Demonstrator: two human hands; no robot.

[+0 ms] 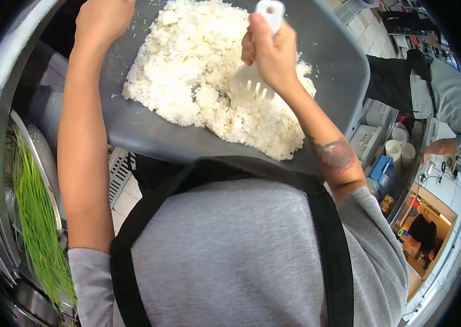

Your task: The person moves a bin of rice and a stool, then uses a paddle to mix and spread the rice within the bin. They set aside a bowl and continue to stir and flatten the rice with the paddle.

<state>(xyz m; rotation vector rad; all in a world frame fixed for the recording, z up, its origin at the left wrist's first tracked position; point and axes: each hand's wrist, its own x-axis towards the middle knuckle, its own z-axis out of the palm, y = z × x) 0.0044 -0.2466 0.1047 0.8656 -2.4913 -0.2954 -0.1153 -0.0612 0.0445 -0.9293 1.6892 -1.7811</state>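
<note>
A large mound of cooked white rice (187, 65) lies in a grey plastic tub (154, 133) in front of my body. My right hand (271, 52) is closed around the handle of a white slotted spatula (248, 82). The handle's end points up past my thumb, and the slotted blade is down against the rice, its lower edge partly in the grains. At the tub's left side is my left hand (104, 19), cut off by the top of the picture. Its fingers are mostly out of sight, so its grip does not show. Loose grains stick to the tub's walls.
Long green chives (37, 218) lie in a metal colander (42, 158) on the left. A white cloth (15, 49) hangs at upper left. To the right are white cups (394, 150), a blue basket (381, 168), an open cardboard box (429, 229) and another person (451, 95).
</note>
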